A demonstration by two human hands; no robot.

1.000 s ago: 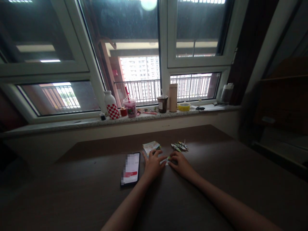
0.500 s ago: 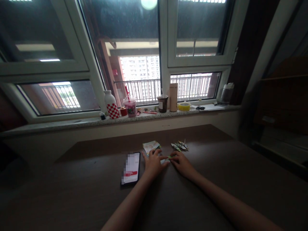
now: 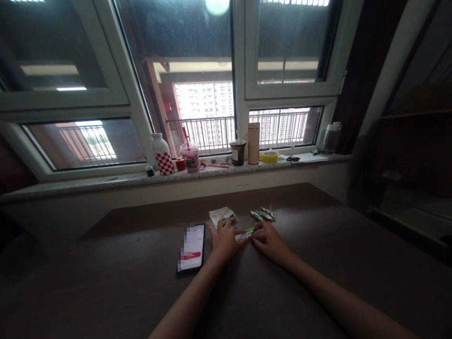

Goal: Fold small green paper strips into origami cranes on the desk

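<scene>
A small strip of folded paper [image 3: 249,231], green and white, lies low on the table between my hands. My left hand [image 3: 224,243] grips its left side with thumb and index finger; the other fingers are spread towards a stack of printed paper sheets [image 3: 219,215]. At the strip's right end, my right hand [image 3: 271,239] pinches it with the fingertips drawn together. Just beyond the right hand sits a small heap of folded paper pieces [image 3: 264,214], their exact shape too small to tell. Part of the strip is hidden by my fingers.
A phone [image 3: 191,249] with a lit screen lies left of my left hand on the dark table [image 3: 116,263]. Along the windowsill [image 3: 137,180] stand a checkered bottle [image 3: 163,155], a pink drink cup [image 3: 190,156], a dark drink cup [image 3: 238,151], a tan flask [image 3: 253,143] and yellow tape [image 3: 269,157].
My right fingers have shifted slightly right along the strip, and more of its green part shows between the hands. My left hand stays nearly in place.
</scene>
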